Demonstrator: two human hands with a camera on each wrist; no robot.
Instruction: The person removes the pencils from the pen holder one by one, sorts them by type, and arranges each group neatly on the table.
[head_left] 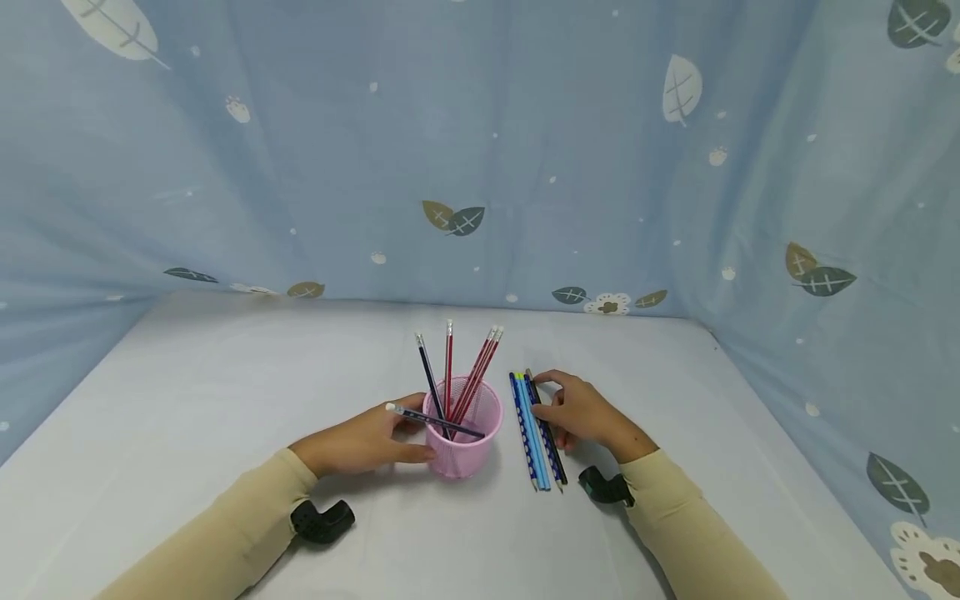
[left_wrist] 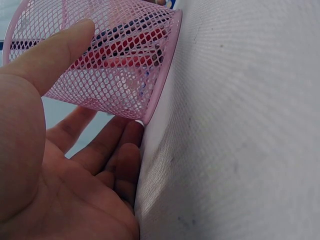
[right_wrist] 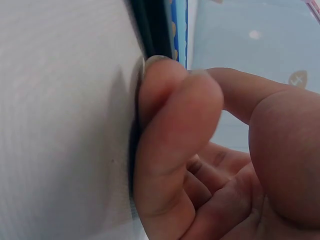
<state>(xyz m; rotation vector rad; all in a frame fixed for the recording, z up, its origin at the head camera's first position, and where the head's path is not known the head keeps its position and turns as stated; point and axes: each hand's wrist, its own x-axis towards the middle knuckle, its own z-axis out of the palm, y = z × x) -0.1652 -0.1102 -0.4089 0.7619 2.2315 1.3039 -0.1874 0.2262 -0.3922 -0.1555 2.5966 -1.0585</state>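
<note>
The pink wire-mesh pencil cup (head_left: 462,433), standing on the white table (head_left: 187,417), is cupped by the left hand (head_left: 367,442). The row of blue and dark pencils (head_left: 536,429) beside it is pinched at its outermost pencil by the right hand (head_left: 581,412). The lone dark pencil (head_left: 435,419) laid across the rim could be knocked off if the cup were nudged, and the row scattered by a clumsy lift.

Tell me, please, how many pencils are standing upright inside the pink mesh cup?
5, as far as I can tell: one dark pencil, one red pencil and three red pencils bunched together in the pink mesh cup; close overlap may hide another.
</note>
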